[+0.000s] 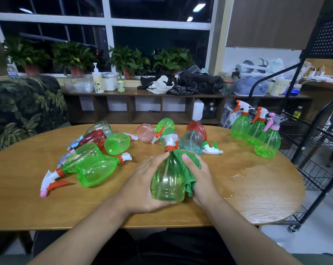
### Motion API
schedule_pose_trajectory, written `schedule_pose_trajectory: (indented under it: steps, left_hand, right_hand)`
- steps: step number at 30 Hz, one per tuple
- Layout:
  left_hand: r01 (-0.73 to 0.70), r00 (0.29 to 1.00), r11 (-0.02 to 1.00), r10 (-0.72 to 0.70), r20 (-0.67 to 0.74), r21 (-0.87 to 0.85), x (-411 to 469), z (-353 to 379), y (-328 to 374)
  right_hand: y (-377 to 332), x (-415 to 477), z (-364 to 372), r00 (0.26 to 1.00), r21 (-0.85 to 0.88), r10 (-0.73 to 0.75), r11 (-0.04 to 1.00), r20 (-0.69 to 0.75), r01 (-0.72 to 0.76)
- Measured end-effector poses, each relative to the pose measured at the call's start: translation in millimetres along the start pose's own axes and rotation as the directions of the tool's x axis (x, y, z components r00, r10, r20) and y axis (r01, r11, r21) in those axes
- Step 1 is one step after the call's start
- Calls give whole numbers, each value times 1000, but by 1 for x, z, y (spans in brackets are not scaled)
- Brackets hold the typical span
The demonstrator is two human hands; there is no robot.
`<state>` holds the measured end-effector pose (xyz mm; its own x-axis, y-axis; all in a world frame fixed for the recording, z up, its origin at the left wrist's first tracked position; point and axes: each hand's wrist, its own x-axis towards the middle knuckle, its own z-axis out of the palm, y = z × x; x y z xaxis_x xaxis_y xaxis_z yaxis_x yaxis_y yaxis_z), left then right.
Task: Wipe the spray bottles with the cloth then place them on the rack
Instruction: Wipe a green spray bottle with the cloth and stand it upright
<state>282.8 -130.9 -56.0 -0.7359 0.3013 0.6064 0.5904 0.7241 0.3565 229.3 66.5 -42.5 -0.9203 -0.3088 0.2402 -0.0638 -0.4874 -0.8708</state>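
Gripped in the left hand [142, 185], a bottle [167, 183] is held upright over the table [47, 207], and a cloth [183, 165] clutched in the right hand [201, 175] is pressed to its side; wiping seems in hand, after which a carry rightward to the rack [312, 178] is called for.

Faces a wide window [158, 41] with white bars, black outside, ceiling lamps [199, 7] mirrored in the glass. Along the sill, four potted plants [127, 60]. Below, a low brown shelf [146, 109] bearing a pump bottle [98, 79], clear boxes [78, 85], a can [121, 86] and a heap of dark bags [196, 81]. At left, a sofa [24, 108] in leaf print. At right, a wood-panelled wall [267, 22] over a white strip. White power strips [322, 78] on a desk at far right. In front, an oval wooden table [257, 197], wet near its right end. Pale floor [314, 238] at lower right.
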Motion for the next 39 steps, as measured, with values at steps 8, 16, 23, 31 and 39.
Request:
schedule_pose_trajectory:
  steps: [8, 16, 23, 31, 39]
  left_hand:
    - [25, 999, 995, -28, 30, 94, 0, 8, -5]
    - [149, 977, 989, -146, -155, 4, 0, 7, -7]
    - [313, 903, 948, -318, -287, -65, 0, 4, -17]
    - [205, 955, 977, -188, -231, 55, -1, 4, -13]
    - [-14, 996, 998, 19, -92, 55, -2, 1, -1]
  right_hand:
    - [3, 2, -1, 988, -181, -139, 975, -66, 125]
    - [11, -6, 4, 961, -388, -247, 879, 125, 277]
    - [17, -9, 6, 903, -591, -305, 683, 302, 429]
    - [13, -10, 5, 942, -573, -263, 748, 207, 335]
    - [4, -6, 5, 993, -214, -115, 969, 39, 120]
